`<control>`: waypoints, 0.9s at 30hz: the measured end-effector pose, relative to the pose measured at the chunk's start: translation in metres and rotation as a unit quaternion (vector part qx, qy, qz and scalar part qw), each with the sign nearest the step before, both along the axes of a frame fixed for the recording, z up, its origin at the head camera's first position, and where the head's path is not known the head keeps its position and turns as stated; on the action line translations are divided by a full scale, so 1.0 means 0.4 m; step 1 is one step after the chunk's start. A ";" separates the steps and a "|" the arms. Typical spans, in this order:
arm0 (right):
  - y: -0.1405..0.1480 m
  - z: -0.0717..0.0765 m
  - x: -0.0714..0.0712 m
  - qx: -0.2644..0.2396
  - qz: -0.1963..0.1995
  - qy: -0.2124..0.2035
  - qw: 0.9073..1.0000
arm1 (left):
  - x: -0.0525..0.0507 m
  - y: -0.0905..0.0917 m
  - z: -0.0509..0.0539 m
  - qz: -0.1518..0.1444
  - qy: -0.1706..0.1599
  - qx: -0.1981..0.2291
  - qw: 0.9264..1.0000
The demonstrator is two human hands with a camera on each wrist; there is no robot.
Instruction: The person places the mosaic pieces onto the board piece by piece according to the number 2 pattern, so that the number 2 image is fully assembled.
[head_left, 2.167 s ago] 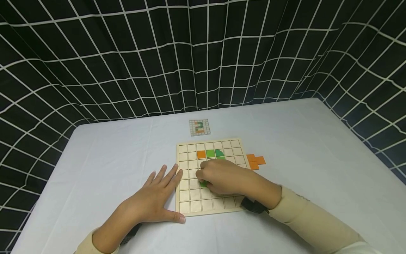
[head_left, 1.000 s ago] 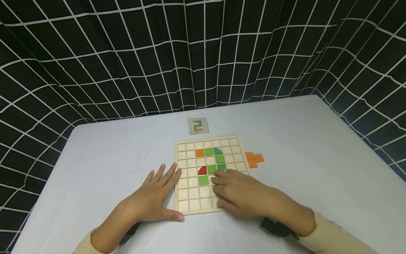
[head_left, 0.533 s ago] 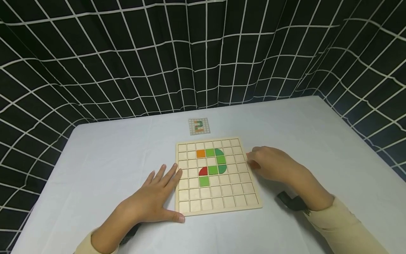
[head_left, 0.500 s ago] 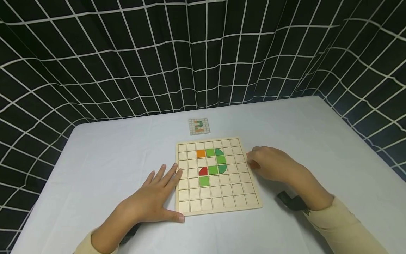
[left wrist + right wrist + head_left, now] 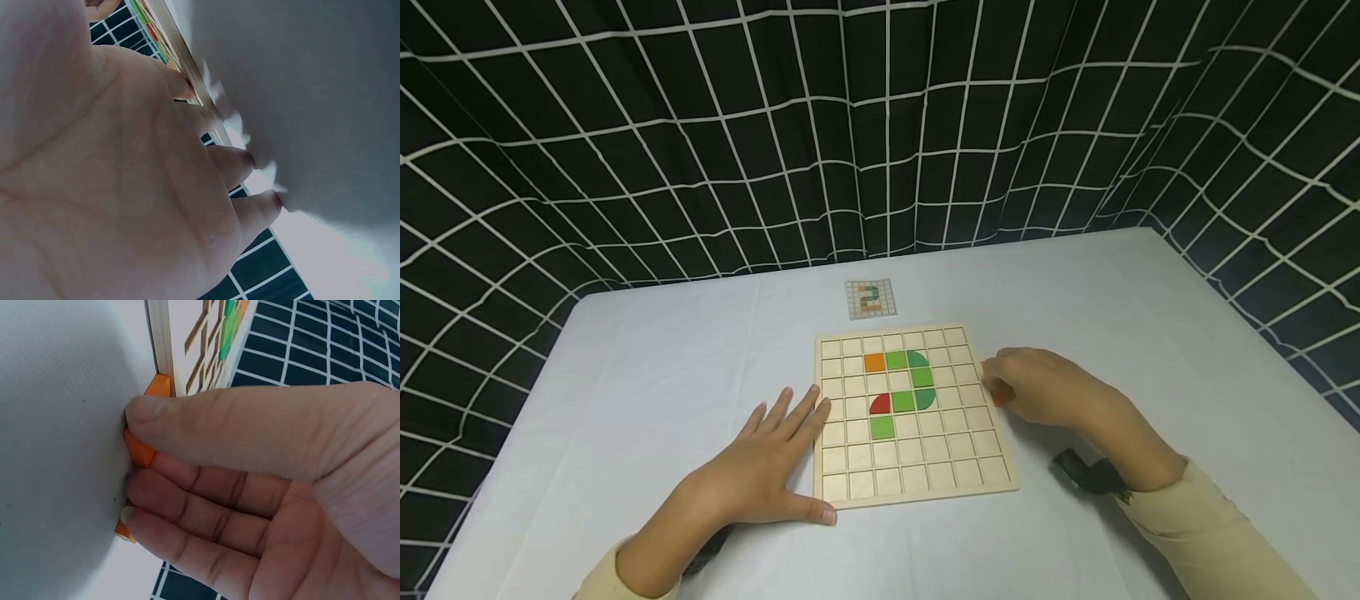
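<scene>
A pale wooden grid board (image 5: 955,446) lies on the table in the head view. Set in its cells are an orange square tile (image 5: 874,362), several light green squares (image 5: 882,427), two dark green rounded tiles (image 5: 925,399) and a red quarter-round tile (image 5: 881,404). My left hand (image 5: 745,475) rests spread, fingertips at the board's left edge. Beyond the right edge, my right hand (image 5: 1048,387) has thumb and fingers curled around an orange tile (image 5: 140,450). Other orange tiles (image 5: 159,384) lie against the table there, partly hidden by that hand.
Behind the board lies a small card (image 5: 871,299) printed with a grid and a coloured figure. A white cloth covers the table (image 5: 700,350). A black curtain with white grid lines (image 5: 760,167) hangs around its back and sides.
My right hand has left the board's lower middle, uncovering the red and green tiles, and moved right to the orange tiles. Over the last half second it barely shifts. The left hand stays put.
</scene>
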State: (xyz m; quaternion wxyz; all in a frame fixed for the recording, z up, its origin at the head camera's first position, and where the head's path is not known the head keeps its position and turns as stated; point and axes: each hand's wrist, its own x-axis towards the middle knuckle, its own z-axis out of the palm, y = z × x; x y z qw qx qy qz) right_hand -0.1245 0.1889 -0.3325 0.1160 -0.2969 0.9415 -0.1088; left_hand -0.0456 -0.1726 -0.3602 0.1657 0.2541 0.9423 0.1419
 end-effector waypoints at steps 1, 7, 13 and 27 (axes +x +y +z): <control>0.000 0.001 0.000 0.001 0.000 -0.002 1.000 | 0.000 0.000 0.000 0.000 0.000 0.002 1.000; 0.001 0.007 -0.001 0.011 -0.015 -0.017 1.000 | -0.001 0.000 0.000 -0.002 0.002 0.002 1.000; 0.001 0.012 0.002 -0.002 -0.011 -0.020 1.000 | -0.001 0.000 -0.003 -0.002 0.004 0.000 1.000; -0.035 0.023 0.030 -0.041 0.045 -0.043 0.997 | -0.001 -0.001 -0.007 -0.002 0.006 -0.005 1.000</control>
